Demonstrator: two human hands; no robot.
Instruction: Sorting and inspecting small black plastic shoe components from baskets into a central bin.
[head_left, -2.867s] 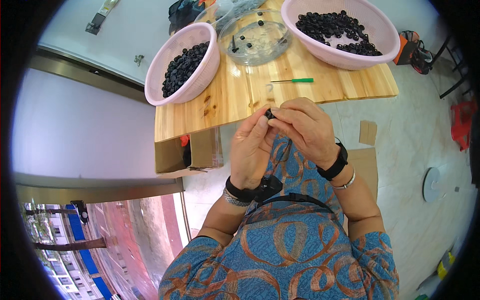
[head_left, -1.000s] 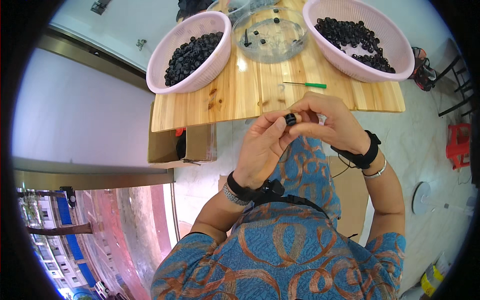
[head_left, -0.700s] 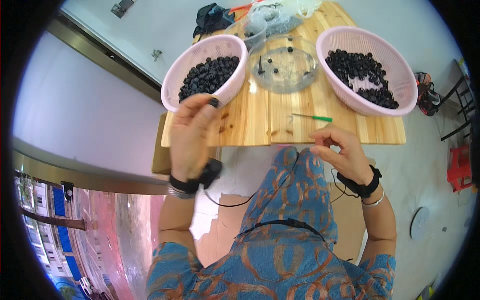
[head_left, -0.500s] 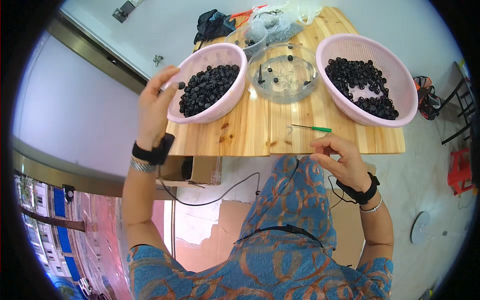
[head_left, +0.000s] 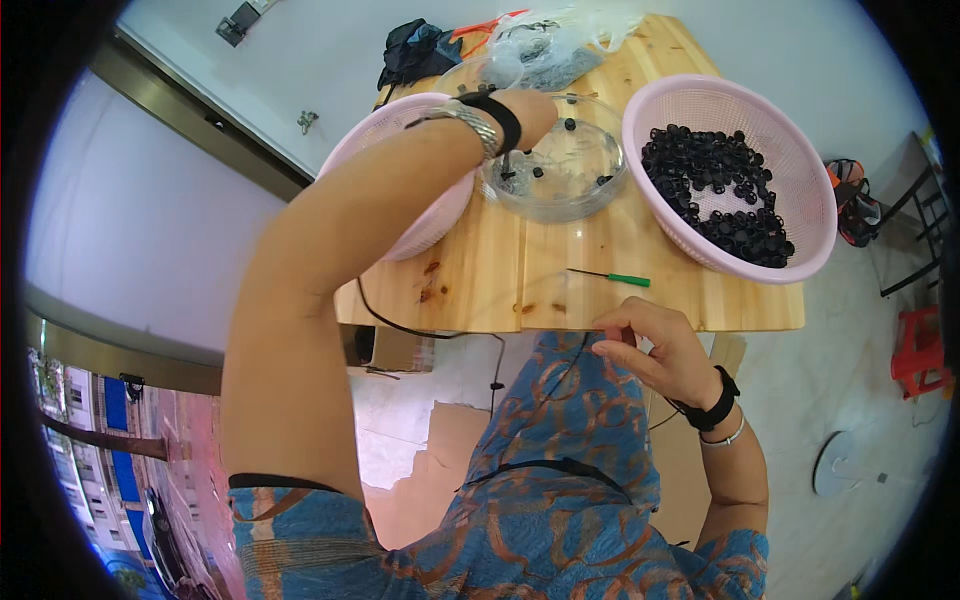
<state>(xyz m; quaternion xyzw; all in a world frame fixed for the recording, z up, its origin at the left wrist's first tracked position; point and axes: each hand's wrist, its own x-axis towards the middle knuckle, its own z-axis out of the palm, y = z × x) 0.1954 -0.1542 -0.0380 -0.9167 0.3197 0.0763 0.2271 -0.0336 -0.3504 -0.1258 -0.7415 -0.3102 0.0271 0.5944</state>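
My left arm reaches across the pink basket (head_left: 455,215) on the left, hiding most of its inside. My left hand (head_left: 532,112) is over the left rim of a round clear plastic container (head_left: 565,212); its fingers are hidden, as is anything in them. A few black caps (head_left: 570,124) and small clear pieces lie in the container. My right hand (head_left: 655,345) hovers at the table's front edge, fingers curled, with a gap between thumb and forefinger and nothing visible there. A screwdriver with a green handle (head_left: 629,281) lies just beyond it.
On the right stands another pink basket (head_left: 800,258) with many small black parts (head_left: 715,165). A plastic bag (head_left: 560,62) and dark cloth (head_left: 418,52) lie at the back of the wooden table (head_left: 470,295). A black cable (head_left: 400,325) hangs across the front edge.
My left hand, which held a black cap beside the left basket, has swung right to the clear container. My right hand stays near the table edge, and the view has shifted slightly.
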